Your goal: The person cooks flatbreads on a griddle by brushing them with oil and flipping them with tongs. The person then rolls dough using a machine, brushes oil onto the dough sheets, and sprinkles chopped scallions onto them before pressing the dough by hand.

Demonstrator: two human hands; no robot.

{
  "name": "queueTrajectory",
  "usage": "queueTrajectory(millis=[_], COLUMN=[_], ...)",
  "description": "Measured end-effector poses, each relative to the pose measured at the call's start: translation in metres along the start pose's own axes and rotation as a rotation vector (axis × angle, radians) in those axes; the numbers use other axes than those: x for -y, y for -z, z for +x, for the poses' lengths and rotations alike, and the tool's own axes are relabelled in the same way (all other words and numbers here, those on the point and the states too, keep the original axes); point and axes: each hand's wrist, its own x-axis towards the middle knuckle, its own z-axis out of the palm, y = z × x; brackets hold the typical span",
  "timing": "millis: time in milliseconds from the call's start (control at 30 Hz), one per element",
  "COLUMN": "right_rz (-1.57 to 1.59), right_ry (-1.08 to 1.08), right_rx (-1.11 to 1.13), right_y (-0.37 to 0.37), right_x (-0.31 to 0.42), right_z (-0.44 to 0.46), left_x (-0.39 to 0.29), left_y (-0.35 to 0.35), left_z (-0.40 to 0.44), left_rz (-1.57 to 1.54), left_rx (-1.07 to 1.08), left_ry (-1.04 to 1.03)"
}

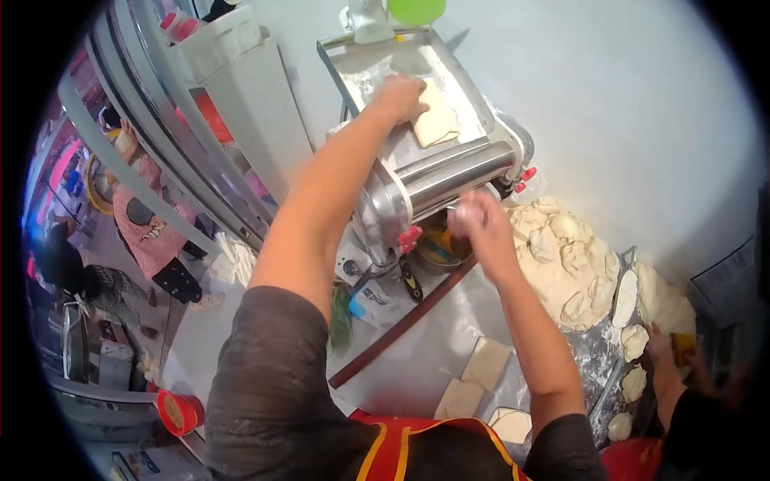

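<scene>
My left hand reaches over the metal feed tray of a dough roller machine. Its bent fingers are on the edge of a pale, folded dough sheet, which lies just behind the steel rollers. In front of the rollers, my right hand is raised with its fingers curled. Motion blurs it, so whether it holds anything cannot be made out. Beneath it, a metal bowl is partly hidden by the hand and the machine.
A large dough mass sits right of the machine. Flat dough pieces lie near my body, beside a brown rod. At right, a co-worker's hand is near dough lumps. A red bowl stands lower left.
</scene>
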Motion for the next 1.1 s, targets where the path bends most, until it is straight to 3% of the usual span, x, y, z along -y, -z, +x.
queueTrajectory(millis=[67, 167, 200, 267, 400, 433, 467, 533, 567, 667, 733, 800, 833, 933, 1000, 1067, 1100], right_rz=[-0.412, -0.429, -0.455, -0.507, -0.614, -0.752, -0.916, -0.771, -0.546, -0.733, -0.722, -0.464, -0.568, -0.549, -0.556, -0.327, -0.198], right_ry=[0.125, -0.049, 0.014, 0.179, 0.450, 0.344, 0.702, 0.559, 0.126, 0.138, 0.147, 0.175, 0.187, -0.171, -0.184, -0.386, -0.421], right_rx=[0.127, 0.523, 0.555, 0.590, 0.348, 0.387, 0.364, 0.401, 0.392, 0.443, 0.594, 0.640, 0.707, 0.851, 0.920, 0.824, 0.646], right_y=[-0.005, -0.034, -0.049, -0.086, -0.168, -0.183, -0.188, -0.209, -0.206, -0.208, -0.192, -0.182, -0.173, -0.135, -0.091, -0.048, -0.036], right_x=[-0.030, -0.060, -0.074, -0.103, -0.150, -0.161, -0.164, -0.199, -0.091, -0.119, -0.121, -0.143, -0.140, -0.069, -0.072, -0.083, -0.071], right_z=[-0.044, -0.090, -0.093, -0.092, -0.047, -0.033, -0.019, -0.003, -0.009, -0.012, -0.008, -0.014, -0.020, -0.049, -0.050, -0.042, -0.038], left_x=[0.011, -0.001, -0.005, -0.015, -0.013, -0.014, -0.017, -0.022, -0.023, -0.027, -0.032, -0.029, -0.030, -0.034, -0.036, -0.037, -0.037], left_y=[-0.019, -0.014, -0.015, -0.014, -0.033, -0.043, -0.053, -0.051, -0.069, -0.067, -0.054, -0.045, -0.046, -0.046, -0.050, -0.060, -0.060], left_z=[0.002, -0.018, -0.025, -0.042, -0.029, -0.021, -0.022, -0.032, -0.021, -0.023, -0.032, -0.037, -0.037, -0.037, -0.035, -0.029, -0.030], left_rz=[-0.089, -0.058, -0.023, -0.020, -0.157, -0.163, -0.127, -0.187, -0.121, -0.088, -0.087, -0.068, -0.059, -0.024, -0.012, -0.026, -0.023], left_rx=[-0.008, 0.088, 0.074, 0.028, 0.004, 0.045, -0.129, -0.276, -0.330, -0.331, -0.259, -0.228, -0.230, -0.217, -0.215, -0.229, -0.228], left_ry=[-0.094, -0.183, -0.229, -0.157, -0.114, -0.092, -0.051, -0.084, -0.167, -0.167, -0.212, -0.235, -0.231, -0.222, -0.218, -0.211, -0.210])
